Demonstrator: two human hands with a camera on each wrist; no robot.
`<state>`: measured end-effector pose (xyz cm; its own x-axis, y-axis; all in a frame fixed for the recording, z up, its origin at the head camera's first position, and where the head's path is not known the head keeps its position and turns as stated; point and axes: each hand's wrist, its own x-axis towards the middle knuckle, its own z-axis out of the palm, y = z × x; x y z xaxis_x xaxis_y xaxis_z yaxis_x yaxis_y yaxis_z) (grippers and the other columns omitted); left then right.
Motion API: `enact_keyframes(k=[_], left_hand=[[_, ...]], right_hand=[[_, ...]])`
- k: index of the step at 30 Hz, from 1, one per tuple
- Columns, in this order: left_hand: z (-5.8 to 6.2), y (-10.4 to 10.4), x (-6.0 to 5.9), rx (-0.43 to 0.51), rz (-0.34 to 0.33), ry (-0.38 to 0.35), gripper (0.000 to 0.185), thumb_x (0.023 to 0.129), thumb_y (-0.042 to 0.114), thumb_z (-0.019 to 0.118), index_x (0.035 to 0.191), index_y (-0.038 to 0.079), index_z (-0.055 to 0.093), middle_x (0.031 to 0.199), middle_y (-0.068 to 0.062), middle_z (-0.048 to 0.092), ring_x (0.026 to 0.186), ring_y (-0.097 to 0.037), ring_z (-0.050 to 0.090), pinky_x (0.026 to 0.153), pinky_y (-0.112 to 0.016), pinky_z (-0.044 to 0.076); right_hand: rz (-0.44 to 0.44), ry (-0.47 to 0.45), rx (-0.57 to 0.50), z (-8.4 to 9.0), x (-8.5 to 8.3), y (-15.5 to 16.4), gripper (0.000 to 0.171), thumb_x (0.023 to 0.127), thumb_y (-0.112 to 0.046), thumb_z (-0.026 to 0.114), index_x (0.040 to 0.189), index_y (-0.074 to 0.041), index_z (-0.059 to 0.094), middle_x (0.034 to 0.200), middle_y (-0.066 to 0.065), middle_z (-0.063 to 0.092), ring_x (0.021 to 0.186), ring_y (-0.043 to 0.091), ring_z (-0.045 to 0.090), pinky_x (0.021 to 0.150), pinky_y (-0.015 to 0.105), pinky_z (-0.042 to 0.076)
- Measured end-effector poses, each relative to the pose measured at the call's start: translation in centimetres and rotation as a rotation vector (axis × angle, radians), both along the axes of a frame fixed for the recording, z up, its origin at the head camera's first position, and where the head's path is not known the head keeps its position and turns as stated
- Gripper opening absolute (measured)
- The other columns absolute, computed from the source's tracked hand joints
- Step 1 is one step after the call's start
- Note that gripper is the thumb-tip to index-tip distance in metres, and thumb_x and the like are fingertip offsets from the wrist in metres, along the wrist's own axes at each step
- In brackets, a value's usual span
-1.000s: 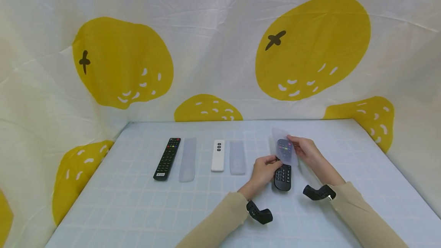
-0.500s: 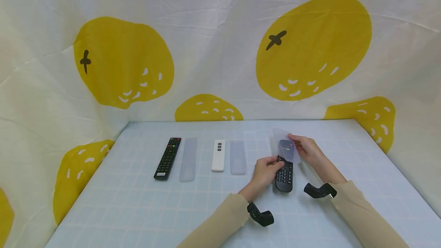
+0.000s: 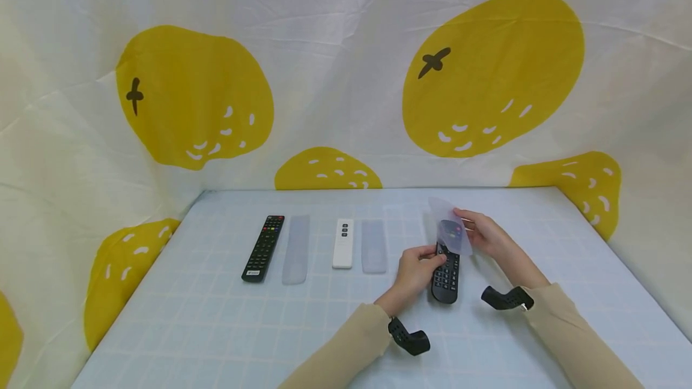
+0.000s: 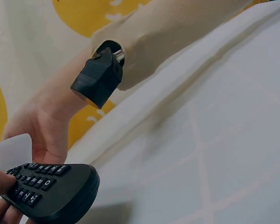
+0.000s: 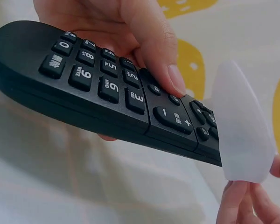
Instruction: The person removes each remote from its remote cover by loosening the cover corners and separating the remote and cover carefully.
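Hanging behind and at both sides, white cloth with yellow fruit prints walls in the worktop, pale blue with a grid. Long black remote lies far left, clear cover just beside it on its right. White remote near centre, second clear cover just beside it. All four flat, in a row, apart from the hands. Short black remote held off the worktop right of centre, tilted, keypad up. Left hand grips its middle: thumb lies across the keys, fingers curl under the body. Translucent sleeve covers the remote's far end, keys showing through it. Right hand pinches the sleeve's right edge, fingers narrow on it. Beige sleeves on both arms; black wrist mounts at left and right.
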<state>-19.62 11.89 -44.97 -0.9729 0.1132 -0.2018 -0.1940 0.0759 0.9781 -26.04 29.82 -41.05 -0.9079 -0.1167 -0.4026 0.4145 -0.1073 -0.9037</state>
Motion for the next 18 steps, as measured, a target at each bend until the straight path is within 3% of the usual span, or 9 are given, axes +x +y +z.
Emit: enact_keyframes(k=[6,11,13,16,18], left_hand=[[0.15,-0.31,-0.08,-0.009,-0.006,0.011,0.029,0.084,0.018,0.072,0.111,0.007,0.071,0.09,0.0,0.07,0.08,-0.008,0.065,0.07,-0.027,0.055],[0.05,-0.31,0.09,-0.006,-0.015,0.001,0.03,0.084,0.019,0.072,0.112,0.006,0.07,0.09,0.0,0.072,0.081,-0.007,0.065,0.071,-0.026,0.055],[0.02,-0.32,0.19,-0.006,-0.014,-0.001,0.03,0.084,0.019,0.072,0.112,0.006,0.071,0.09,0.0,0.072,0.081,-0.007,0.065,0.071,-0.025,0.055],[0.0,-0.35,0.37,-0.009,-0.018,-0.002,0.03,0.084,0.019,0.072,0.112,0.006,0.07,0.09,0.0,0.072,0.08,-0.006,0.065,0.07,-0.025,0.055],[0.01,-0.38,0.47,0.003,-0.016,-0.015,0.03,0.084,0.018,0.073,0.111,0.006,0.071,0.089,0.0,0.072,0.079,-0.007,0.065,0.07,-0.025,0.055]], right_hand=[[0.034,0.009,0.084,-0.08,-0.01,0.18,0.007,0.093,-0.027,0.062,0.095,-0.022,0.066,0.089,-0.012,0.058,0.083,0.002,0.057,0.074,0.019,0.052],[-0.017,0.01,0.158,-0.28,-0.15,0.03,0.049,0.09,-0.029,0.067,0.132,-0.007,0.055,0.083,-0.017,0.059,0.081,-0.001,0.054,0.072,0.015,0.049],[-0.023,0.012,0.164,-0.44,-0.24,0.01,0.047,0.09,-0.028,0.067,0.13,-0.008,0.057,0.082,-0.018,0.059,0.081,-0.001,0.052,0.072,0.014,0.048],[-0.025,0.024,0.158,-0.72,-0.38,0.0,0.027,0.09,-0.027,0.067,0.114,-0.015,0.066,0.081,-0.018,0.059,0.081,0.0,0.052,0.073,0.014,0.048],[-0.02,0.031,0.162,-0.85,-0.46,-0.05,0.025,0.091,-0.027,0.066,0.113,-0.015,0.067,0.081,-0.018,0.059,0.081,0.0,0.052,0.073,0.014,0.049]])
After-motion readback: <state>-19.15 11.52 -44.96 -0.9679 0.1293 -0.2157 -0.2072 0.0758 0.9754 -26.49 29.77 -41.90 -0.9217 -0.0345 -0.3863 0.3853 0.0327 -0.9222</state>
